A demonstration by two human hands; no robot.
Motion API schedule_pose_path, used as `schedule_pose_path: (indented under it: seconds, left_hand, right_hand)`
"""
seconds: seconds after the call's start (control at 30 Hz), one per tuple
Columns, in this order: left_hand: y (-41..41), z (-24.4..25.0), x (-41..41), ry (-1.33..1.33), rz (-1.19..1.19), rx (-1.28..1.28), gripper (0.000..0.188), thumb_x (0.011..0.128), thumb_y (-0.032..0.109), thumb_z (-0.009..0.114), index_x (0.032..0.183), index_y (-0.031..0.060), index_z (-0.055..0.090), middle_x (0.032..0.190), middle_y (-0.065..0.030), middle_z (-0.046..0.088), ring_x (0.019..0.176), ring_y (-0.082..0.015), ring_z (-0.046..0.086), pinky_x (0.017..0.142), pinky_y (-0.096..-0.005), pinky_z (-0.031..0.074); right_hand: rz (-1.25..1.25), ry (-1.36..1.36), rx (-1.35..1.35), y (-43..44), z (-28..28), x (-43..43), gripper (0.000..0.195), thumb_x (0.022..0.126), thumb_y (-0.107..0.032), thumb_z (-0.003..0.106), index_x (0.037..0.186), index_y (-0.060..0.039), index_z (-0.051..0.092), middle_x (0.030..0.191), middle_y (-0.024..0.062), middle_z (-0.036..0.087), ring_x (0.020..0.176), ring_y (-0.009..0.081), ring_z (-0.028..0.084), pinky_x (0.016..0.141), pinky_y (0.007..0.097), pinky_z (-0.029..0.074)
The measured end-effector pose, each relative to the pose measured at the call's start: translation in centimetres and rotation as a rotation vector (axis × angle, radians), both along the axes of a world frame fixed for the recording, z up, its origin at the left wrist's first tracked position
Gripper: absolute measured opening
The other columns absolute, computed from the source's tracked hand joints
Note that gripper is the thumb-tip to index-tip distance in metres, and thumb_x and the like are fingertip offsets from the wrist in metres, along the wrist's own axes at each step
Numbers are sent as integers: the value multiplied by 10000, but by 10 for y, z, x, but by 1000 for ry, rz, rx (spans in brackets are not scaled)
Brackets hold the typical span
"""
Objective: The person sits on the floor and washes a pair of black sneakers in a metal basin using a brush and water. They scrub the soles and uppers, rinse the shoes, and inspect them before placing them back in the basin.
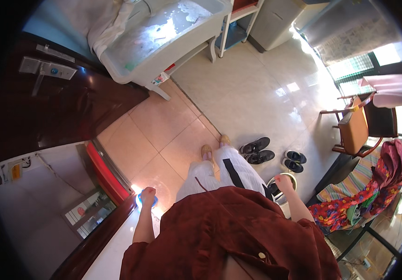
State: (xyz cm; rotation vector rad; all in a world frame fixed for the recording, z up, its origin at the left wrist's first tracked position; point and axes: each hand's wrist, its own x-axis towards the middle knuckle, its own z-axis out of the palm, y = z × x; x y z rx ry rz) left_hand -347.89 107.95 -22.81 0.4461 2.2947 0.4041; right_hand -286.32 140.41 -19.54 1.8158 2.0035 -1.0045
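Note:
My left hand (148, 196) hangs beside the door frame with its fingers curled. A blue ring-shaped thing (138, 202) shows on both sides of it, in bright glare; whether the hand grips it is unclear. On the other side, my right hand (283, 183) is closed to a fist above a round metal-rimmed container (294, 180). Something dark lies within that rim, and the hand hides much of it. I cannot tell if the fingers hold the container. Between the hands are my dark red top (218, 227) and white trousers (204, 175).
A sink (169, 49) draped with white cloth stands ahead, beside a shelf rack (225, 35) and a grey cabinet (278, 24). Black shoes (257, 151) and smaller shoes (293, 161) lie on the tiles. A dark door (57, 108) is left, a wooden chair (353, 129) right.

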Motion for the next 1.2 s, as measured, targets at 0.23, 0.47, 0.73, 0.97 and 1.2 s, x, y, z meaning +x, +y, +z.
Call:
schedule_pose_path:
  seconds: [0.23, 0.47, 0.73, 0.97, 1.2]
  left_hand:
    - [28, -12, 14, -81, 106, 15, 158, 819, 192, 660, 899, 74, 728, 849, -114, 718, 806, -233, 682, 735, -337, 526]
    - [66, 1, 45, -103, 273, -28, 141, 818, 166, 655, 891, 65, 722, 812, -82, 702, 745, -181, 652, 646, -323, 517]
    - [238, 45, 124, -306, 524, -25, 147, 856, 182, 644, 944, 82, 706, 760, -13, 638, 667, -104, 585, 536, -268, 483]
    - [312, 49, 151, -270, 637, 72, 138, 846, 187, 655, 940, 99, 707, 787, -14, 650, 691, -106, 605, 554, -266, 491]
    - [320, 35, 154, -264, 821, 40, 132, 836, 154, 640, 948, 101, 687, 788, -10, 649, 669, -117, 609, 525, -305, 497]
  right_hand:
    - [45, -12, -111, 31, -21, 27, 186, 806, -173, 629, 916, -97, 758, 790, 117, 721, 752, 275, 704, 708, 382, 553]
    - [176, 24, -263, 164, -22, -4, 128, 799, -141, 600, 817, -77, 710, 764, 180, 649, 715, 360, 648, 633, 395, 506]
    - [92, 163, -94, 407, -48, 15, 195, 815, -61, 624, 979, 5, 706, 799, 117, 712, 631, 164, 668, 588, 300, 556]
    - [-29, 89, -215, 534, -47, -2, 218, 807, -25, 613, 1004, -12, 704, 778, 90, 706, 615, 169, 676, 522, 300, 543]
    - [3, 154, -351, 572, -47, -70, 209, 834, -78, 626, 1026, -34, 694, 790, 71, 704, 625, 149, 677, 511, 283, 528]
